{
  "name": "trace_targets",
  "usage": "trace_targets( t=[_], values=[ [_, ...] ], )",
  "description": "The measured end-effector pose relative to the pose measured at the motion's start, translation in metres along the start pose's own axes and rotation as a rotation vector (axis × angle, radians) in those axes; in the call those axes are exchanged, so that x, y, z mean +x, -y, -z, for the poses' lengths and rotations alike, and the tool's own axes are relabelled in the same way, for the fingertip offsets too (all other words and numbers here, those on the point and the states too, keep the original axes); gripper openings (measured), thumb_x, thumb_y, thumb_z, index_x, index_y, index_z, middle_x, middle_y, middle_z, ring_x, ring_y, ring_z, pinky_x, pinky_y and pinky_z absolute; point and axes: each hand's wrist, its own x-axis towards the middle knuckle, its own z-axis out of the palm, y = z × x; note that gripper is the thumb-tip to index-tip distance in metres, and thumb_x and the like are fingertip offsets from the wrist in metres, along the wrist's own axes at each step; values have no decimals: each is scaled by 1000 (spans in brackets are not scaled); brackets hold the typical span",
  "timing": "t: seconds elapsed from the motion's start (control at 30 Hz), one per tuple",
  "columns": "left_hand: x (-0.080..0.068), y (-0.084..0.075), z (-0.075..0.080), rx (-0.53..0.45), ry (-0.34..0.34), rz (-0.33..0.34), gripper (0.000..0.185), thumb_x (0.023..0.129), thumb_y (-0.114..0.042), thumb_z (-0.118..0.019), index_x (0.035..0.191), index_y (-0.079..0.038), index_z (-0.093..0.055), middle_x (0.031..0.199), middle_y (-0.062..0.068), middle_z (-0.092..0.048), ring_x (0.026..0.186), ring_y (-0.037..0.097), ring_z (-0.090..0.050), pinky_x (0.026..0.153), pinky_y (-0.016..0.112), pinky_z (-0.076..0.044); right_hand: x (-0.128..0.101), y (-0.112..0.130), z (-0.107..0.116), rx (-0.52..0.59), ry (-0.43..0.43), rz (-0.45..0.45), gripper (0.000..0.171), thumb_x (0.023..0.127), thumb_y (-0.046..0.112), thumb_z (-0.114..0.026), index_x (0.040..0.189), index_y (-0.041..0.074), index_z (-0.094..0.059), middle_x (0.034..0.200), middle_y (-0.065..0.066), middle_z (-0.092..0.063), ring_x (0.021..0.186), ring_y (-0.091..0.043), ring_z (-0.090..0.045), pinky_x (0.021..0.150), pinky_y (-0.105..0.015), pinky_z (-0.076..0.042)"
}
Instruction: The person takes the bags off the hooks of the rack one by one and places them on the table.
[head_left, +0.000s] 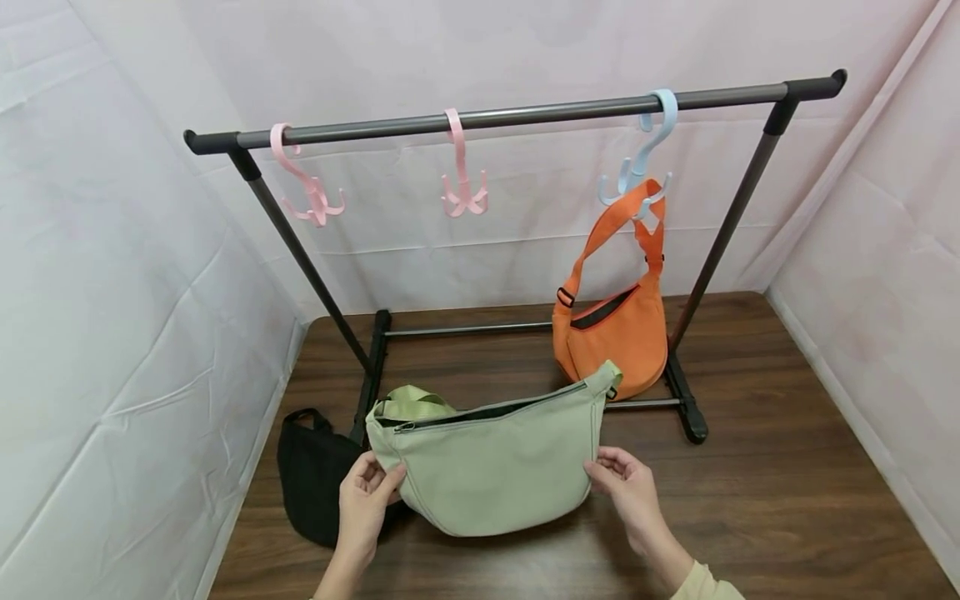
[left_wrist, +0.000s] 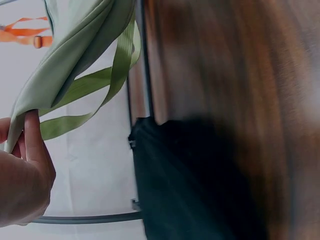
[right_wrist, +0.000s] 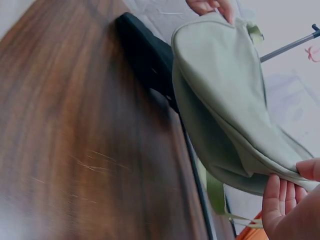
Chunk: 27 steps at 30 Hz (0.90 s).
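I hold the sage-green crescent canvas bag (head_left: 491, 462) just above the wooden table (head_left: 750, 500), my left hand (head_left: 365, 500) pinching one end, my right hand (head_left: 628, 487) the other. Best to keep it level, strap free. Three bags: green, orange (head_left: 615, 333), black (head_left: 311, 487). Three hooks: two pink (head_left: 311, 196) (head_left: 463, 196), one blue (head_left: 637, 171).

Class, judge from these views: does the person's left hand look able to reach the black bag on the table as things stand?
Probably yes: the black bag lies right beside the left hand, nothing between them, but that hand is gripping the green bag and would have to release it first.
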Motion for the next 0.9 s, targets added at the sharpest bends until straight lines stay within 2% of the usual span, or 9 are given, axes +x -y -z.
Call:
trace_targets(
  t=[0.03,0.2,0.4,0.43,0.63,0.73,0.8,0.9],
  values=[
    [0,2,0,8,5,16,25,84,-4,-62,105,3,-51,81,-2,-55,72,5,-59,59,22,-51,-13,19,-6,-37,-41,-65,33,80,14,-67,105,-4,-56,86,-2,-58,72,-9,-57,68,-28,-52],
    [4,11,-4,20,44,59,29,84,-8,-64,107,3,-50,85,1,-55,73,5,-58,60,24,-51,-16,10,-4,-44,-76,-137,33,83,11,-64,110,-5,-55,86,0,-59,73,-8,-57,69,-29,-51],
    [16,23,-11,28,68,69,27,83,-6,-63,106,3,-51,86,3,-55,72,7,-58,60,24,-51,-12,-9,5,26,-71,-73,33,80,18,-68,104,-2,-58,84,0,-61,71,-8,-58,62,-24,-51],
    [18,25,-12,31,71,69,28,83,-6,-63,107,3,-51,86,3,-55,72,7,-58,60,24,-51,-9,-16,8,56,-48,-48,31,80,18,-68,103,-1,-59,84,0,-62,71,-8,-58,61,-24,-51],
    [29,36,-24,82,79,69,30,85,-8,-62,110,4,-51,91,6,-58,73,5,-58,59,23,-50,5,-38,17,87,-58,-62,34,79,20,-69,105,-1,-59,84,2,-63,73,-6,-59,62,-22,-51],
    [33,42,-29,112,61,74,31,85,-9,-62,112,4,-51,93,9,-58,74,5,-57,59,24,-50,15,-52,20,93,-82,-104,44,74,27,-73,106,0,-59,85,2,-64,76,-6,-59,63,-23,-52],
    [35,45,-32,133,43,72,32,85,-10,-62,112,4,-51,95,11,-58,74,6,-57,59,25,-50,24,-64,22,95,-99,-134,59,64,39,-78,105,3,-59,86,2,-64,77,-6,-60,64,-23,-52],
    [39,48,-37,171,3,65,32,84,-10,-63,111,3,-53,95,12,-60,74,7,-58,59,27,-50,35,-78,24,86,-137,-168,87,43,57,-80,107,2,-58,87,2,-63,78,-6,-60,64,-23,-52]
  ],
)
